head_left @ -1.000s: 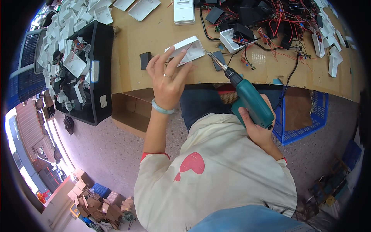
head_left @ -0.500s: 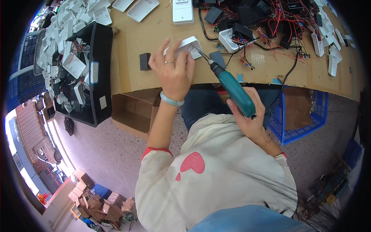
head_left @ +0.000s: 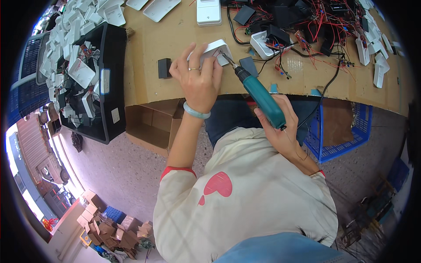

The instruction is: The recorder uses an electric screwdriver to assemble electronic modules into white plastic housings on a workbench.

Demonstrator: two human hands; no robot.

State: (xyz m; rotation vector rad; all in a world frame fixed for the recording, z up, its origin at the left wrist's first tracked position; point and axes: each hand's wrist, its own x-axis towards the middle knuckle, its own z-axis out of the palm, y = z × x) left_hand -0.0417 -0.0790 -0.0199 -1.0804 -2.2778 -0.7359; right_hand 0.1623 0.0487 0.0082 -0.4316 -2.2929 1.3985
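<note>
Right now, a screwdriver reaches into an open white case

Near twelve o'clock, above the table's edge, the white case (head_left: 215, 44) sits tilted on the cardboard-covered table (head_left: 142, 83), its hollow side showing and a thin red wire inside. The left hand (head_left: 196, 87) holds it, fingers bent over the near side and spaced a little apart; its exact grip underneath is hidden. The right hand (head_left: 284, 138) is wrapped around a teal power screwdriver (head_left: 263, 98), which points toward eleven o'clock, its tip inside the case's right end. Whether the tip touches a screw is too small to tell.

As for progress, this piece looks midway: the tool is in place, yet the case has no cover on, and no finished joint can be made out. Plenty appears left over besides. At one o'clock, beyond the hands, lies a big tangle of wired parts (head_left: 315, 26), with a small white box (head_left: 260, 47) at its near edge. At ten o'clock, a black crate (head_left: 116, 79) holds white shells with boards and wires showing; whether those are done or waiting, I cannot tell. A black block (head_left: 164, 69) stands at eleven o'clock, apart from the left hand, and a flat dark piece (head_left: 249, 67) lies at one, just beside the screwdriver.
</note>
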